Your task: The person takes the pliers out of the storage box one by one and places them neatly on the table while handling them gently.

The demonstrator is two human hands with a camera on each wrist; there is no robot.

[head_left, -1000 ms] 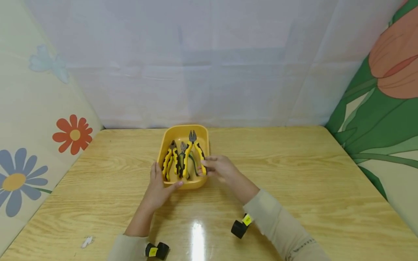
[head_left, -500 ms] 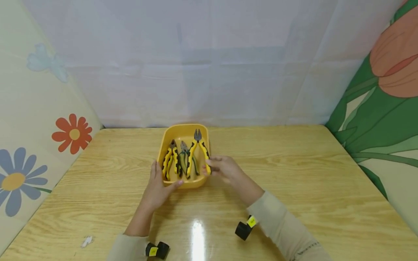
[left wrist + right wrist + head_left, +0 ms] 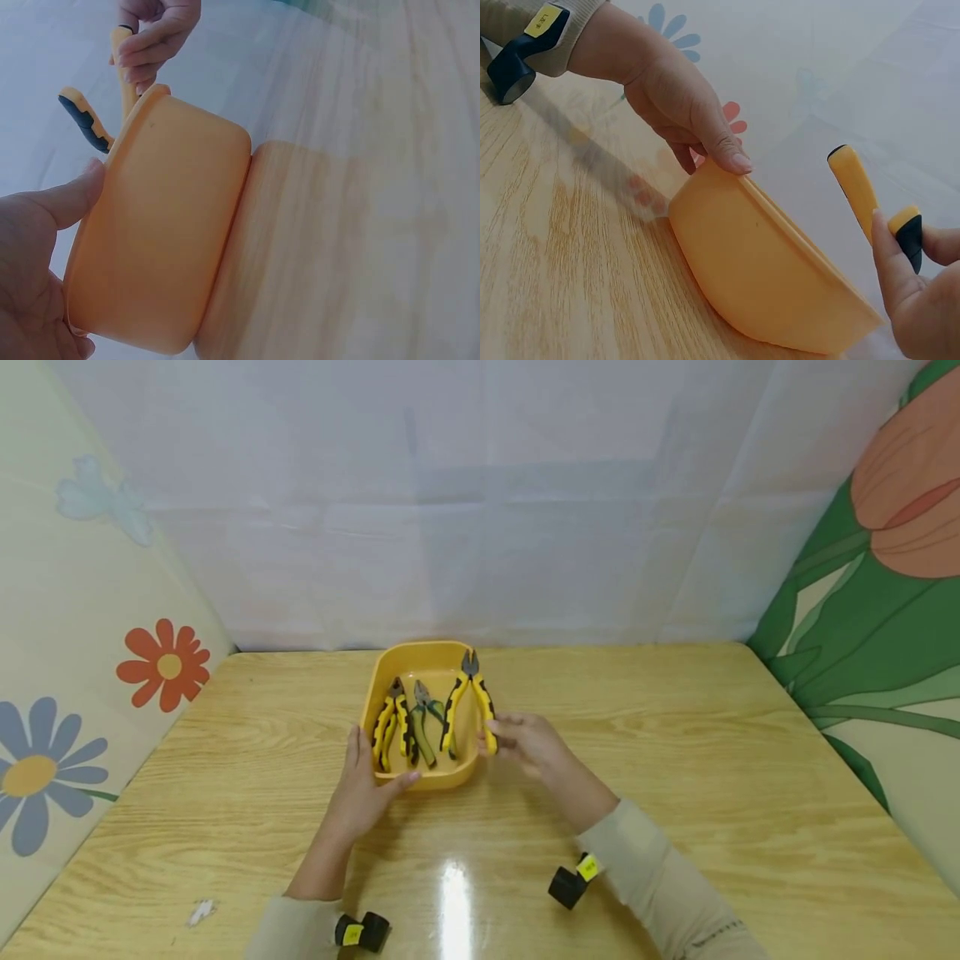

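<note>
A yellow plastic bin (image 3: pixel 429 782) stands on the table. My left hand (image 3: pixel 363 797) holds its near left corner, thumb on the rim. My right hand (image 3: pixel 534 747) pinches one handle of a pair of combination pliers (image 3: pixel 452 706) with yellow and black grips. These pliers are spread, their head overlapping the bin's right rim in the head view, and their handles (image 3: pixel 849 184) show above the rim in the right wrist view. Inside the bin lie yellow-and-black pliers (image 3: pixel 403 727) at the left and green-handled pliers (image 3: pixel 422 739) in the middle.
The wooden table (image 3: pixel 675 760) reaches back to a white cloth wall (image 3: pixel 570 552). Flower-painted panels stand at the left and right sides. A small white patch (image 3: pixel 201 912) marks the front left tabletop. Black wrist cameras (image 3: pixel 567 887) sit on both sleeves.
My right hand has moved right with the pliers, from over the middle of the bin to its right rim, uncovering the green-handled pliers. My left hand keeps its hold on the bin.
</note>
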